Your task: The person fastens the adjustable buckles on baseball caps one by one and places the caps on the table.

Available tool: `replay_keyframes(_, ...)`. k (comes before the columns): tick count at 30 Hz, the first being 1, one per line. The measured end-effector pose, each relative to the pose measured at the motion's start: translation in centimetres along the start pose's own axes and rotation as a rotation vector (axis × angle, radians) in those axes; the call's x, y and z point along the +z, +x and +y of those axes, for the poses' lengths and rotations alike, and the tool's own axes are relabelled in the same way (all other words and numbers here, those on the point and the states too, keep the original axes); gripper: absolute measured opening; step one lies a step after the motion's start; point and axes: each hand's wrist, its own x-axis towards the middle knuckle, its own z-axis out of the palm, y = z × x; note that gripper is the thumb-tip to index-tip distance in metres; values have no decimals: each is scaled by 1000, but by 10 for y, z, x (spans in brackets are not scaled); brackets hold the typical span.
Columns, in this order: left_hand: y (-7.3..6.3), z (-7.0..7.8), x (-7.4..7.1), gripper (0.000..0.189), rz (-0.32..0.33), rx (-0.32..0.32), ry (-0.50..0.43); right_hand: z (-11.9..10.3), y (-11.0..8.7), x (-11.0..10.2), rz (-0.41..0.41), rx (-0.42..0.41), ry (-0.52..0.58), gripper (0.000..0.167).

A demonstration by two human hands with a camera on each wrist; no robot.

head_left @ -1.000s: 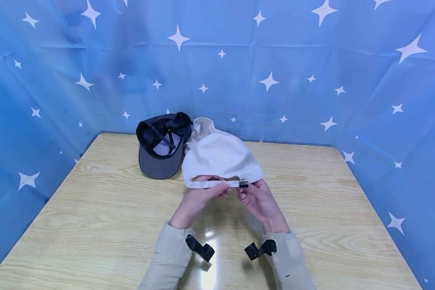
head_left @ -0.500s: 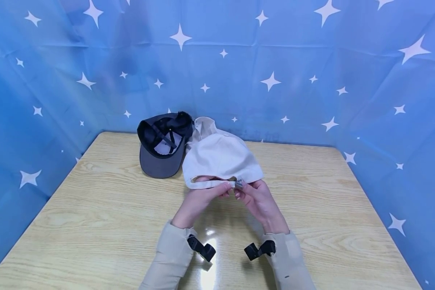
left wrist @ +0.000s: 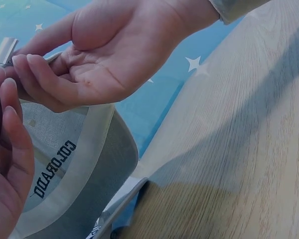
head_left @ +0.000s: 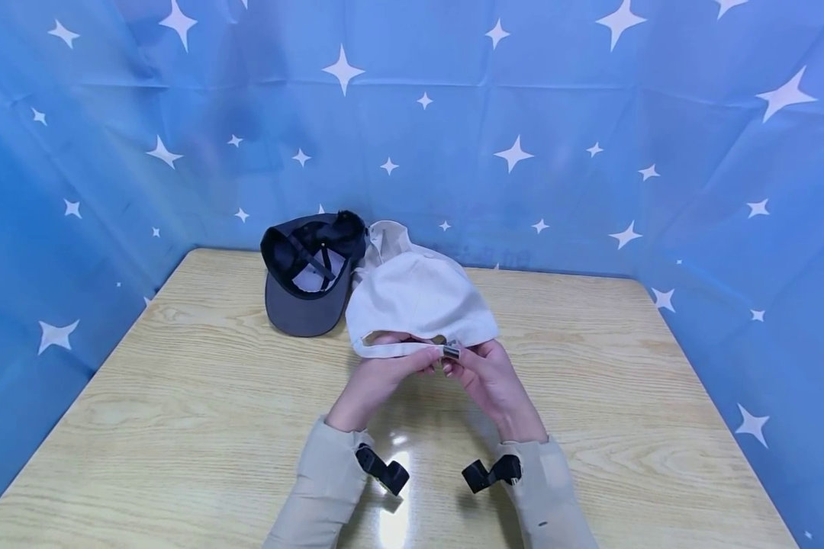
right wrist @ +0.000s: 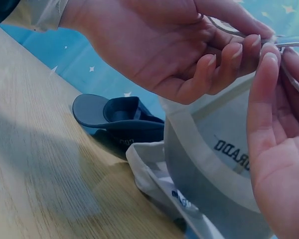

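Observation:
A white baseball cap (head_left: 419,293) is held between both hands, its back strap (head_left: 390,350) turned toward me. With the thumb on top and fingers beneath, my left hand (head_left: 378,377) pinches that strap near its middle. My right hand (head_left: 494,381) pinches the shiny metal buckle (head_left: 451,352) at the strap's right end. The fingertips of both hands meet close around the buckle (right wrist: 290,41) in the right wrist view. Dark lettering (left wrist: 55,169) shows on the cap's inside in the left wrist view.
A black cap (head_left: 307,314) lies hollow side up at the back left of the wooden table (head_left: 199,396). Beige cloth (head_left: 387,238) between the two caps is mostly hidden by the white one. A blue starred curtain (head_left: 412,122) hangs along the table's back and sides.
The buckle has tilted up from lying flat and dark, and now shows shiny metal a little further left. My right thumb and fingers have shifted left with it; the left hand barely moves.

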Motion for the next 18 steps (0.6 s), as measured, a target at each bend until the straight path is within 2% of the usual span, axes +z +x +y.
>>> replay_keyframes(10, 0, 0, 0, 19, -4, -9, 9, 0, 0, 1, 28, 11, -29, 12)
replay_keyframes(15, -1, 1, -2, 20, -4, -33, 3, -1, -1, 0, 22, -1, 7, 13)
replay_keyframes(18, -1, 1, -4, 19, 8, -23, -3, -2, -1, -1, 6, -9, 52, 13)
